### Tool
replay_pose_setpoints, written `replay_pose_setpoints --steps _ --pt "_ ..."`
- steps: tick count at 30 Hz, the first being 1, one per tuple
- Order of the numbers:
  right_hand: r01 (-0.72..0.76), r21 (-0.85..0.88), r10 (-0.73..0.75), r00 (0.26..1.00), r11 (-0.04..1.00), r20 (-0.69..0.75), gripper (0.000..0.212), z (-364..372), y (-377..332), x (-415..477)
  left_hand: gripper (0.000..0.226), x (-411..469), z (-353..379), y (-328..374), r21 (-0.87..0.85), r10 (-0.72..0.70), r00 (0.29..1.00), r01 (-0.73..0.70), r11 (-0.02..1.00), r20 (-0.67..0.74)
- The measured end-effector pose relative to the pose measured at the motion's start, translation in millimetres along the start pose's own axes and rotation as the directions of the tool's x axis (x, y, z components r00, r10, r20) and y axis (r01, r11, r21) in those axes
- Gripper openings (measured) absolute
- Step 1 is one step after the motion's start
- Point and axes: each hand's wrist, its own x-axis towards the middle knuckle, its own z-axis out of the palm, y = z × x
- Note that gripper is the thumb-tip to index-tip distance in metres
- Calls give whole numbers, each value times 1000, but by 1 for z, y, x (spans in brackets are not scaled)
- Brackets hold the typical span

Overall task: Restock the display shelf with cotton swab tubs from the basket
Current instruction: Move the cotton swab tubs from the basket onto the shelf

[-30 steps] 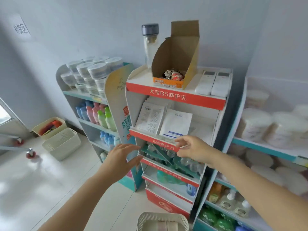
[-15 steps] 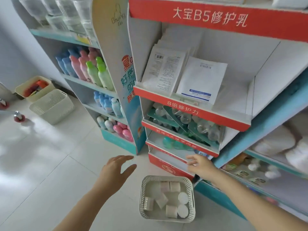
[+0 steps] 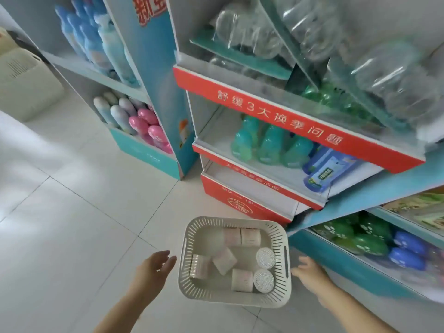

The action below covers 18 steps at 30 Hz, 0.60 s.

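The shelf stands just behind the basket on the floor, handy for restocking. Left hand and right hand flank it, likely to lift it, each grip open and empty; the tubs lie inside

The cream slotted plastic basket stands on the pale tiled floor, in front of the red-fronted cardboard display stand. Small cylindrical plastic cotton swab tubs lie inside it, two of them upright at its right side. The left hand is just left of the basket and the right hand just right of it. A teal cardboard shelf unit stands further right.
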Motion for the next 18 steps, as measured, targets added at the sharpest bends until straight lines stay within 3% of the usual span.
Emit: replay_pose_setpoints --steps 4,8,12,14,18 --pt "-60 -15 60 998 998 -19 69 24 39 61 43 51 58 -52 -50 -125 992 127 991 33" --pt "-78 24 79 996 997 -46 71 45 63 113 58 91 101 -89 -17 -209 977 210 978 39" --pt "-126 169 129 992 977 -4 33 67 87 148 22 110 129 -103 -18 -277 959 278 960 65" --pt "-155 261 158 987 953 10 18 73 94 158 15 116 138 -112 -108 -314 946 322 941 84" --pt "-220 360 208 976 907 72 15 73 98 160 27 121 132 -118 -256 -386 919 394 883 83"
